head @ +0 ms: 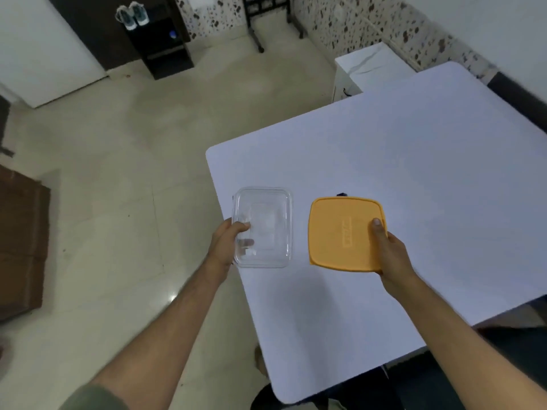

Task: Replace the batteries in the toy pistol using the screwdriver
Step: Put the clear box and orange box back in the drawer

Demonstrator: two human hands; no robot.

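Note:
A clear plastic container sits near the left edge of the white table, and my left hand grips its near left side. An orange lid lies to its right, with my right hand holding its right edge, thumb on top. A small dark object peeks out just behind the lid; I cannot tell what it is. No toy pistol, screwdriver or batteries show.
The table's left edge and rounded corner border a pale tiled floor. A white box stands behind the table. A dark shelf with shoes is far back, and brown furniture stands at the left.

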